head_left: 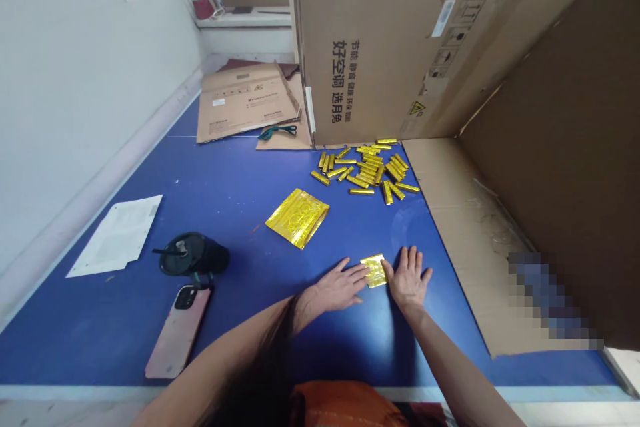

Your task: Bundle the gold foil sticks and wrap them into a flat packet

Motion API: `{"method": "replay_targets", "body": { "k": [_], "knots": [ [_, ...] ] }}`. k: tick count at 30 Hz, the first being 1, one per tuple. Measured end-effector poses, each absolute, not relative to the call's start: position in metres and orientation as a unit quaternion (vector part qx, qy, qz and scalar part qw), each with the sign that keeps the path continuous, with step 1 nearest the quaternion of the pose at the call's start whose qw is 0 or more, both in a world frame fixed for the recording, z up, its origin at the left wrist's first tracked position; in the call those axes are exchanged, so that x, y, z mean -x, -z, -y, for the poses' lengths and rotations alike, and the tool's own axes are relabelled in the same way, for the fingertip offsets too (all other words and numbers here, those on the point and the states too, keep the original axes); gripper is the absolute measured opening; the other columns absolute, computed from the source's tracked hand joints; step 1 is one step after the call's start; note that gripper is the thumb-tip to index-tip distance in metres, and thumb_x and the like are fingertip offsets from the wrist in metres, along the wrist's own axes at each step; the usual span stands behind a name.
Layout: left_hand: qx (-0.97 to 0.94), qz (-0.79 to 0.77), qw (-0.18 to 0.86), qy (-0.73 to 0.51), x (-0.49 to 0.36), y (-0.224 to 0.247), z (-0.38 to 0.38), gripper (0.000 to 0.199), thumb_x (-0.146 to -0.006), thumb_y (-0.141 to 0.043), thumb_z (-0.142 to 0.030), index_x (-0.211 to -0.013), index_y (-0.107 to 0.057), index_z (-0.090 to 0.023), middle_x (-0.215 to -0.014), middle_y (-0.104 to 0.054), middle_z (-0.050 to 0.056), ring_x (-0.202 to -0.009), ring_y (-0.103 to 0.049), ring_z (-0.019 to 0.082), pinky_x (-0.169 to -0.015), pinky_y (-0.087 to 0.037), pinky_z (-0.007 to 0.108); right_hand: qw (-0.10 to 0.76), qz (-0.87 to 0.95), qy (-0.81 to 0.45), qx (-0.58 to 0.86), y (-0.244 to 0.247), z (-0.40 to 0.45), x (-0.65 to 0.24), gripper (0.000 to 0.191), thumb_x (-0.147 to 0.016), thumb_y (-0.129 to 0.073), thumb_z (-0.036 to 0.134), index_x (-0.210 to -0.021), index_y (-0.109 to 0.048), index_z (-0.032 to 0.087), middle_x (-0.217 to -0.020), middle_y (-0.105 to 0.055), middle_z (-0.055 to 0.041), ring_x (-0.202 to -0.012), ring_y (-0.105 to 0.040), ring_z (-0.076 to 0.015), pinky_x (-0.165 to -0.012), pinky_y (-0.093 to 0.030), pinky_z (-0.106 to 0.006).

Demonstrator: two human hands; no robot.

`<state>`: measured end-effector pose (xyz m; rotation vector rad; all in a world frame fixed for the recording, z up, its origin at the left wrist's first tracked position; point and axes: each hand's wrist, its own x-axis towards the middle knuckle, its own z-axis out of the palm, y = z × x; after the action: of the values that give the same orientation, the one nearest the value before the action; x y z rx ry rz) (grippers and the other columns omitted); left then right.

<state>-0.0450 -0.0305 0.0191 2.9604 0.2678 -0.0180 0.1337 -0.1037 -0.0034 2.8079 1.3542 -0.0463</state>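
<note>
A small square of gold foil (375, 271) lies flat on the blue tabletop between my hands. My left hand (340, 285) is flat with its fingers stretched out, the tips on the foil's left edge. On the other side, my right hand (409, 278) rests palm down with spread fingers, its thumb touching the right edge of the foil. Farther off to the left is a larger stack of gold foil sheets (299, 217). Several thin rolled gold foil tubes (369, 167) lie in a loose pile beyond my hands.
A tall cardboard box panel (385, 47) stands behind the pile, and a cardboard flap (450, 213) covers the right side. At left are a black tumbler (210, 255) with a straw, a pink phone (177, 337) and white paper (120, 233). Flattened cardboard (245, 103) lies at the back.
</note>
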Motion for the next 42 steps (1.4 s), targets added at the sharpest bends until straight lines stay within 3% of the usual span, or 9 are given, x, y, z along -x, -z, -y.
{"method": "replay_targets", "body": {
  "k": [4,7,10,19,29,37,42],
  "knots": [
    [-0.977,-0.196,0.090,0.006,0.029,-0.023,0.049,0.048,-0.087,-0.029,-0.044,-0.122,-0.042,-0.015,-0.129,-0.044,0.009,-0.124,-0.029,0.018,-0.104,-0.010,0.042,-0.002,-0.414,0.024,-0.910,0.001,0.104,-0.126,0.070,-0.085,-0.012,0.052,-0.134,-0.023,0.004,-0.142,-0.017,-0.0184,-0.130,-0.007,-0.0283,-0.100,-0.006,-0.052],
    [-0.967,-0.242,0.082,-0.025,0.013,-0.024,0.069,0.077,-0.080,-0.027,-0.061,-0.134,-0.020,-0.006,-0.141,-0.019,0.015,-0.131,-0.010,0.024,-0.103,-0.011,0.045,-0.007,-0.414,0.045,-0.909,0.000,0.103,-0.125,0.071,-0.085,-0.011,0.052,-0.135,-0.021,0.003,-0.142,-0.015,-0.0194,-0.130,-0.005,-0.0289,-0.099,-0.005,-0.052],
    [-0.963,-0.261,0.074,-0.009,0.005,-0.018,0.079,0.088,-0.076,-0.025,-0.067,-0.135,-0.014,-0.004,-0.142,-0.015,0.016,-0.131,-0.005,0.026,-0.102,-0.012,0.048,-0.003,-0.414,0.042,-0.909,-0.001,0.102,-0.126,0.070,-0.085,-0.012,0.052,-0.135,-0.023,0.004,-0.142,-0.016,-0.0182,-0.130,-0.006,-0.0282,-0.100,-0.004,-0.051],
    [-0.959,-0.280,0.038,0.007,0.018,0.006,0.076,0.086,-0.074,-0.031,-0.066,-0.135,-0.017,-0.007,-0.142,-0.018,0.013,-0.131,0.004,0.026,-0.102,-0.010,0.053,-0.009,-0.417,0.031,-0.908,0.003,0.104,-0.129,0.068,-0.085,-0.012,0.051,-0.134,-0.025,0.005,-0.142,-0.017,-0.0172,-0.130,-0.008,-0.0279,-0.100,-0.006,-0.051],
    [-0.959,-0.280,0.039,0.006,0.016,-0.001,0.077,0.085,-0.076,-0.027,-0.066,-0.135,-0.017,-0.006,-0.142,-0.017,0.014,-0.131,0.003,0.025,-0.102,-0.009,0.053,-0.019,-0.451,0.064,-0.890,-0.002,0.083,-0.124,0.080,-0.079,-0.018,0.061,-0.135,-0.020,0.004,-0.143,-0.013,-0.0177,-0.130,-0.006,-0.0290,-0.098,-0.006,-0.054],
    [-0.960,-0.278,0.038,0.016,0.017,0.002,0.077,0.083,-0.075,-0.030,-0.065,-0.135,-0.020,-0.008,-0.142,-0.018,0.014,-0.131,0.002,0.026,-0.101,-0.010,0.055,-0.022,-0.397,0.061,-0.916,-0.003,0.078,-0.157,0.070,-0.084,-0.013,0.052,-0.136,-0.018,0.006,-0.143,-0.011,-0.0160,-0.130,-0.002,-0.0269,-0.099,-0.005,-0.054],
    [-0.957,-0.287,0.038,0.007,0.016,0.004,0.078,0.083,-0.076,-0.028,-0.066,-0.135,-0.021,-0.007,-0.142,-0.017,0.014,-0.131,0.003,0.027,-0.101,-0.008,0.056,-0.039,-0.396,0.091,-0.913,-0.006,0.080,-0.151,0.075,-0.082,-0.013,0.057,-0.136,-0.016,0.005,-0.143,-0.012,-0.0165,-0.130,-0.007,-0.0273,-0.099,-0.011,-0.053]
  ]
}}
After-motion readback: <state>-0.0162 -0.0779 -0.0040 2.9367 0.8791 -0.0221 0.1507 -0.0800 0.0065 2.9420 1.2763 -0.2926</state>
